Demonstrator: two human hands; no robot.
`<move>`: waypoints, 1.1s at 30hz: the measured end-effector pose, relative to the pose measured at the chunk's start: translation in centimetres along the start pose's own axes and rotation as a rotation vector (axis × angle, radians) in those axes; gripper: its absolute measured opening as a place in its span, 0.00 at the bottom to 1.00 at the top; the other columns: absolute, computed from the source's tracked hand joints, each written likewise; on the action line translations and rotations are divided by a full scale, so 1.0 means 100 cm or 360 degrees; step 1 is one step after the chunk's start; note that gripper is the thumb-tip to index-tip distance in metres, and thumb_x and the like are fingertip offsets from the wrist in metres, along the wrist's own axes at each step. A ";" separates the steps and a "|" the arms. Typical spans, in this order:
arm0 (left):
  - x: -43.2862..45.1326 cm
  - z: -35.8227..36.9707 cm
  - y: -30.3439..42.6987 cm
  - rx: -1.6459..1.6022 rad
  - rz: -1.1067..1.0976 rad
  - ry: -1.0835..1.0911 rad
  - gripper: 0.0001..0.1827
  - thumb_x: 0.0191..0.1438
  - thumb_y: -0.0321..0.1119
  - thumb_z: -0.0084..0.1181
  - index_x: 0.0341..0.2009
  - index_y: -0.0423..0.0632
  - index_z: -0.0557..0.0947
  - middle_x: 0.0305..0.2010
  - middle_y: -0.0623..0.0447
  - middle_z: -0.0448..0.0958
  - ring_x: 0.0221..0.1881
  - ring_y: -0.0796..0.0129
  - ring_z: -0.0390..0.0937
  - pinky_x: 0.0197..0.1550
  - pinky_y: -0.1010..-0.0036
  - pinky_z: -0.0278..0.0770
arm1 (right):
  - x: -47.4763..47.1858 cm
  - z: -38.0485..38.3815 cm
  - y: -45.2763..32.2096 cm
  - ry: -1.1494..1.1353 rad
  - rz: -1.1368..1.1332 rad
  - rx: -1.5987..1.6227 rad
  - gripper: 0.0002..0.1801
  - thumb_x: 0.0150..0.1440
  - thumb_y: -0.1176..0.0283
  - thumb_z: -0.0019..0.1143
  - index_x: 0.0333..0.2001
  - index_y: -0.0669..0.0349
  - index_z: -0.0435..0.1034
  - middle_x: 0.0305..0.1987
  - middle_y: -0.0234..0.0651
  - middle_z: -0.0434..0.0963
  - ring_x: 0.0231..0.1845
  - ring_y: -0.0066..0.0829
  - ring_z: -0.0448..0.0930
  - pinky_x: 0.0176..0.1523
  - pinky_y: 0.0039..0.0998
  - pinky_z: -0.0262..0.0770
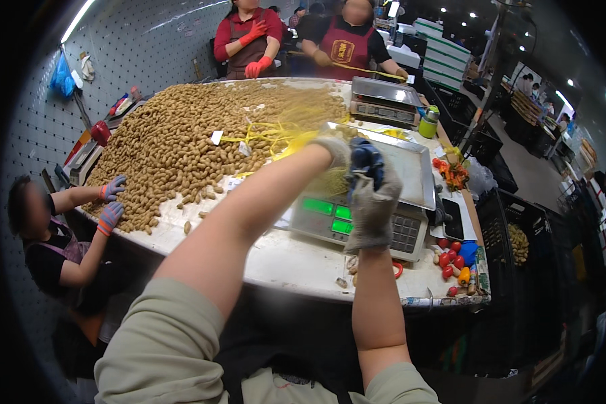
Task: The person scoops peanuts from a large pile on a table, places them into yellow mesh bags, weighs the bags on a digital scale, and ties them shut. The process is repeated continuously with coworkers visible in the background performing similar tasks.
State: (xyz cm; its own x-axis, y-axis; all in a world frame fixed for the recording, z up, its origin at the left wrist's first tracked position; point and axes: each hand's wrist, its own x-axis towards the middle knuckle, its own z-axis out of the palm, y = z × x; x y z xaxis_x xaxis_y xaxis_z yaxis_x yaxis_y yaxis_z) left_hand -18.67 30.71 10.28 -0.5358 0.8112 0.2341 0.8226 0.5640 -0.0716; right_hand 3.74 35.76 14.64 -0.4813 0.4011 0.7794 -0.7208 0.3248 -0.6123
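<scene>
Both of my hands wear grey knit gloves with dark blue palms and are raised over a digital scale point(409, 171) with a metal tray and green displays. My left hand point(336, 151), partly hidden and blurred, is beside a bunch of yellow mesh netting point(298, 141). Close against it, my right hand point(373, 192) is curled, its fingers bent; whether it grips the netting does not show clearly. Yellow-green mesh with peanuts seems to hang below and behind the hands. Left of the scale spreads a large heap of unshelled peanuts point(182, 136), with yellow net strips and white tags on it.
A second scale point(384, 101) and a green bottle point(428, 122) stand at the back right. Small tomatoes point(447, 260), a phone point(453, 219) and red peppers point(452, 174) lie along the right edge. A co-worker's gloved hands point(111, 202) touch the heap at left; two people stand across the table.
</scene>
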 end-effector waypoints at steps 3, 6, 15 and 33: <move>0.014 0.016 -0.003 0.0096 -0.0062 0.0145 0.21 0.57 0.45 0.47 0.52 0.54 0.79 0.51 0.42 0.78 0.55 0.50 0.75 0.59 0.52 0.66 | 0.008 -0.007 -0.007 -0.0191 0.0031 -0.0090 0.20 0.50 0.87 0.48 0.47 0.66 0.74 0.39 0.44 0.81 0.39 0.32 0.83 0.45 0.29 0.78; 0.024 -0.013 -0.006 0.0117 -0.0157 -0.0182 0.19 0.57 0.50 0.47 0.46 0.56 0.81 0.45 0.44 0.80 0.47 0.51 0.79 0.50 0.64 0.75 | 0.024 -0.027 -0.015 -0.0229 0.0837 0.0161 0.17 0.54 0.84 0.50 0.48 0.65 0.73 0.37 0.38 0.80 0.35 0.24 0.81 0.38 0.23 0.77; -0.037 -0.156 -0.005 -0.0767 -0.0048 -0.0857 0.17 0.48 0.26 0.54 0.45 0.44 0.82 0.36 0.48 0.82 0.32 0.66 0.79 0.32 0.72 0.80 | 0.042 -0.070 -0.025 0.0063 0.1071 -0.0017 0.16 0.59 0.79 0.50 0.52 0.63 0.71 0.38 0.34 0.79 0.30 0.18 0.80 0.28 0.15 0.74; -0.314 -0.085 -0.199 -0.1959 -0.1828 0.0017 0.12 0.55 0.28 0.55 0.45 0.45 0.81 0.25 0.55 0.76 0.19 0.69 0.72 0.21 0.73 0.73 | 0.025 -0.086 0.048 -0.0658 0.0898 -0.1420 0.28 0.45 0.66 0.67 0.49 0.69 0.71 0.41 0.55 0.79 0.45 0.48 0.80 0.49 0.38 0.74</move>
State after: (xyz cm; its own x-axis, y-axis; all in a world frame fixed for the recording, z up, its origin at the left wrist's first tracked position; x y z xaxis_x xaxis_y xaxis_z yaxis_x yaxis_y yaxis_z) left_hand -16.60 -7.26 12.56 -0.9245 0.0905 -0.3702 -0.3140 0.3698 0.8744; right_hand 3.37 45.70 12.47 -0.8721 0.4236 0.2450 0.1844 0.7483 -0.6373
